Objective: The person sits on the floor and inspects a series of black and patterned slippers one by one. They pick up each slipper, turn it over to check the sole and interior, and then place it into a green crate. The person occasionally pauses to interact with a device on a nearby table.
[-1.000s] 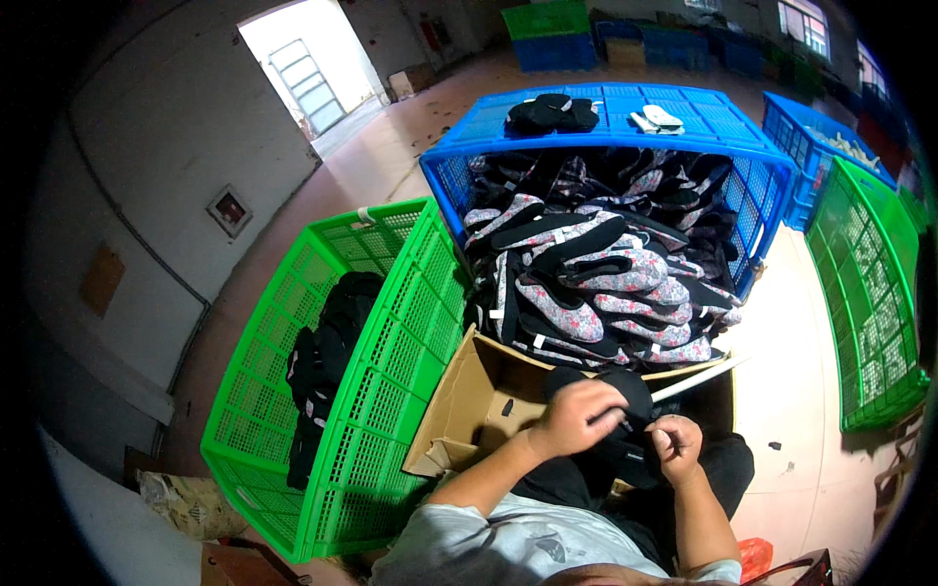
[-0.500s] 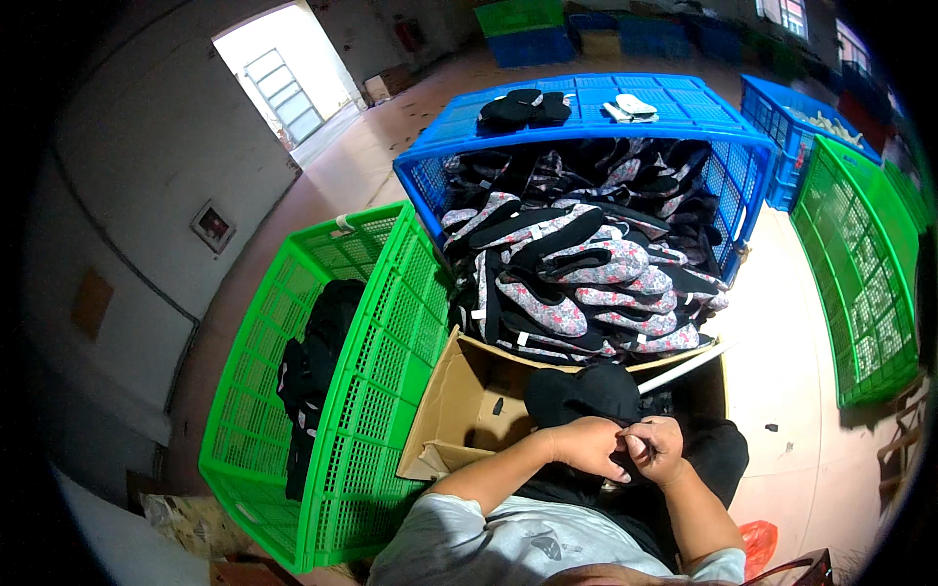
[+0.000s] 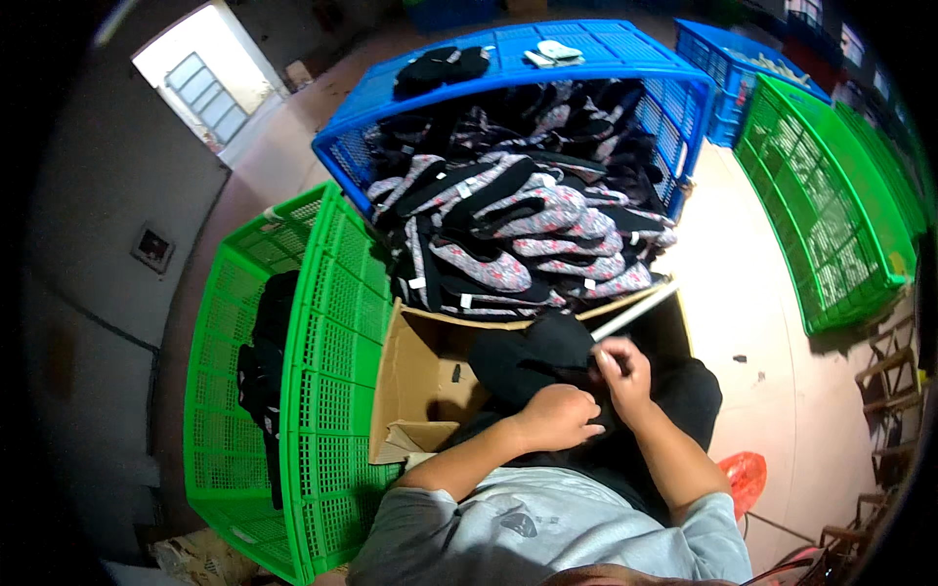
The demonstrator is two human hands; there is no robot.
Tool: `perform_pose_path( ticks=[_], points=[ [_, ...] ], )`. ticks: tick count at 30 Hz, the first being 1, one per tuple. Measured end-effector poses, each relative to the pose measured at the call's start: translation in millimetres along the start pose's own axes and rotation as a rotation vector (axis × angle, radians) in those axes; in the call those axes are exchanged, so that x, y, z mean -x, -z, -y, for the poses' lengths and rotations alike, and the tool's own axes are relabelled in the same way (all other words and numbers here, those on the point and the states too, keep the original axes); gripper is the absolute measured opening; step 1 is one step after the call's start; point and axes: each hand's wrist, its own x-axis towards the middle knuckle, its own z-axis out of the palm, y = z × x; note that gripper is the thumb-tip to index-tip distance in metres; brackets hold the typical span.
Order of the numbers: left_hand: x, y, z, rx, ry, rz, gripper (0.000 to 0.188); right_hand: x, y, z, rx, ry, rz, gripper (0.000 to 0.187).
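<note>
Black cloth slippers (image 3: 523,359), their rounded ends pointing away from me, lie over my lap at the edge of an open cardboard box (image 3: 396,361). My left hand (image 3: 559,418) is closed at their near edge, fingers curled in; the grip itself is partly hidden. Just right of them, my right hand (image 3: 622,371) is raised with thumb and fingers pinched together; whatever is between them is too small to make out. Beyond the box, a heap of floral slippers with black lining (image 3: 528,230) spills out of a blue crate (image 3: 337,122) lying on its side.
Left of me stands a green crate (image 3: 332,391) with black items (image 3: 264,361) inside. Black pieces (image 3: 442,70) and white pieces (image 3: 554,53) rest on the blue crate. A white bar (image 3: 633,311) crosses the box corner. Right are another green crate (image 3: 821,205) and a red bag (image 3: 745,481).
My hands, which were together, have parted: the right has moved up and away from the left. The whole view has shifted, so the crates appear further left and higher.
</note>
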Motion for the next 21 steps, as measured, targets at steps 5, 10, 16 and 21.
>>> perform_pose_path(
  ticks=[5,10,16,21],
  points=[
    [5.7,29.0,-13.5,-0.166,-0.169,-0.068,0.014,-29.2,7.9,15.4,-0.313,-0.529,-0.039,0.030],
    [7.2,50.3,-29.6,-0.232,-0.359,-0.037,0.007,-26.4,11.2,8.5,-0.374,-0.605,0.064,0.036],
    [8.7,42.4,-25.6,-0.143,-0.468,0.082,0.007,-32.5,11.1,12.7,-0.600,-0.486,0.011,0.064],
    [7.5,41.4,-18.8,-0.120,-0.425,0.073,0.006,-28.1,15.4,9.3,-0.738,-0.531,0.060,0.083]
  ],
)
